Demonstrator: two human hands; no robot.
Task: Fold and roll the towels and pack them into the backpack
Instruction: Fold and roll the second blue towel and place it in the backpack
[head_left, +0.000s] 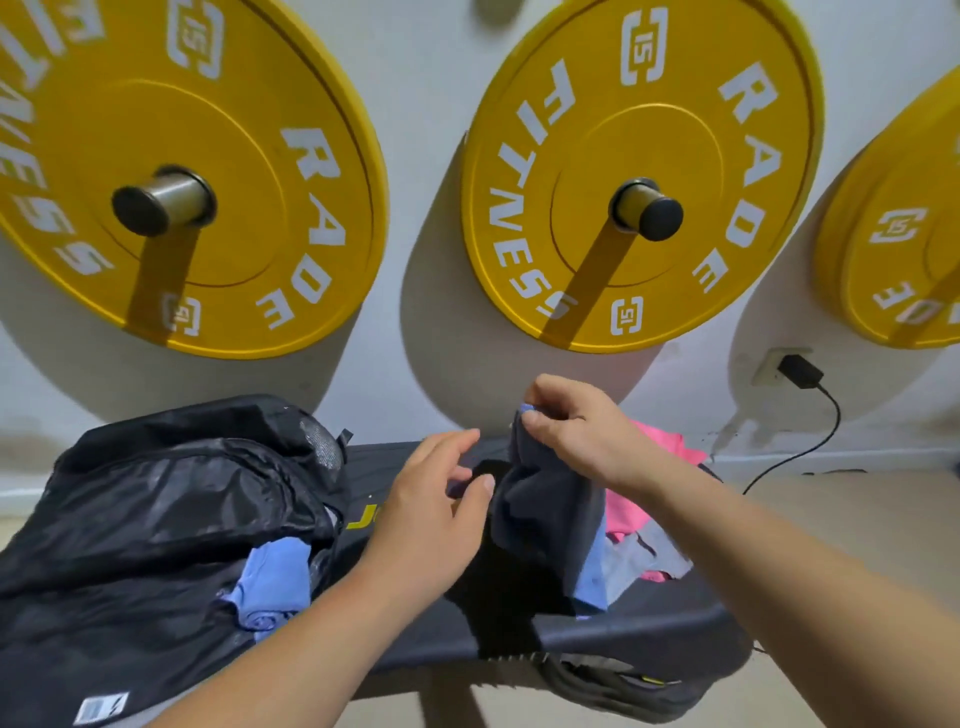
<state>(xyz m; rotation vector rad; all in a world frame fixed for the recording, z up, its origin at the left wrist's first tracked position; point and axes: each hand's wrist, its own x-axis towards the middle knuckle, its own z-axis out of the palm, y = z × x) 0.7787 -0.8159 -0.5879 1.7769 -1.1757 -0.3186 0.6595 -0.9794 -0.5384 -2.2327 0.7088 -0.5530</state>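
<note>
Right hand (571, 421) pinches dark towel (545, 509) corner; cloth hangs below it.

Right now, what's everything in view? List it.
plates: 3, yellow, on wall pegs
backpack: 1, black, left side
blue towel: 1, blue, at backpack's opening
dark towel: 1, dark grey, blue edge, lifted over bench
pink towel: 1, pink, bench's right end
grey towel: 1, grey, beside pink towel
bench: 1, black, under towels
charger: 1, black, wall socket, right
left hand: at dark towel's edge, grip unclear
right hand: pinches dark towel's top corner
</note>
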